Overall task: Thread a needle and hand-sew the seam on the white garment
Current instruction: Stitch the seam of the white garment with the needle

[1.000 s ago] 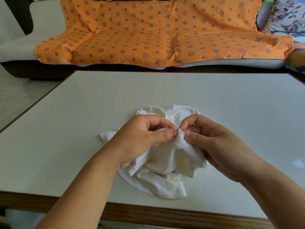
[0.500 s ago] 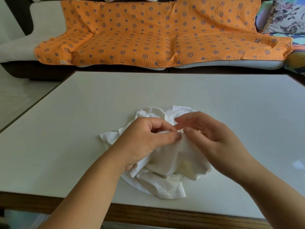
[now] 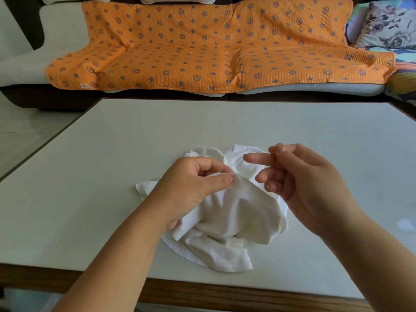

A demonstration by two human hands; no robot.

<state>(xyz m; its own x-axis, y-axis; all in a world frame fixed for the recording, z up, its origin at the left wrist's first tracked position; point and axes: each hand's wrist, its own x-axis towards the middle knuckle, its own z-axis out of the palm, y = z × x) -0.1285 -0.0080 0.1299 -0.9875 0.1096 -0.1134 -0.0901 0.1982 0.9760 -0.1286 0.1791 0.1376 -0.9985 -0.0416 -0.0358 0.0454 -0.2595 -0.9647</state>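
Observation:
A crumpled white garment (image 3: 229, 219) lies near the front edge of the pale table (image 3: 112, 154). My left hand (image 3: 191, 188) pinches a raised fold of it between thumb and fingers. My right hand (image 3: 301, 179) is lifted to the right of that fold, a little apart from the cloth. It holds a thin needle (image 3: 262, 157) between thumb and forefinger, the needle lying across the fingers and pointing left. Thread is too fine to make out.
The table has a wooden front edge (image 3: 225, 293). Behind it stands a sofa covered by an orange patterned blanket (image 3: 202, 48), with floral cushions (image 3: 387, 25) at the far right. Tiled floor shows on the left.
My right hand has left the fold and moved up and to the right with the needle. My left hand keeps its pinch on the garment.

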